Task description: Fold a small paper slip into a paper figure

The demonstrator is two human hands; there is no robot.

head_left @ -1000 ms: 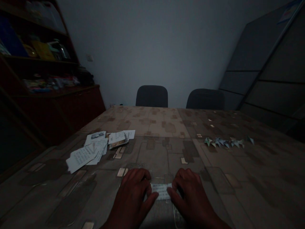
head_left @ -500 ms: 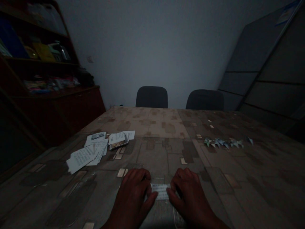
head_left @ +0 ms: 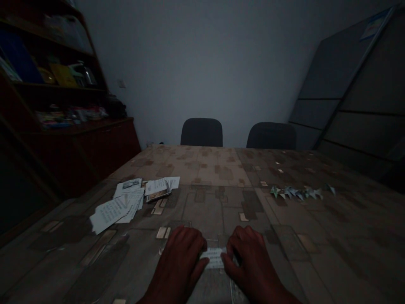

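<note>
A small strip of white printed paper [head_left: 214, 258] lies between my hands, just above or on the tabletop near the front. My left hand [head_left: 184, 258] pinches its left end, thumb on the near side and fingers curled over. At the other end, my right hand [head_left: 245, 255] grips the paper between thumb and bent fingers. Both hands hide the strip's ends, so I cannot tell how it is folded there.
Loose printed sheets and cards [head_left: 115, 207] are spread at the left of the patterned tablecloth [head_left: 202, 202]. A row of several small folded paper figures [head_left: 294, 192] stands to the right. Two dark chairs [head_left: 201, 132] are behind the table, and a shelf cabinet [head_left: 79, 131] is at left.
The view has tipped up slightly, so everything sits a little lower. My left hand has shifted slightly to the right along the paper; my right hand is nearly still.
</note>
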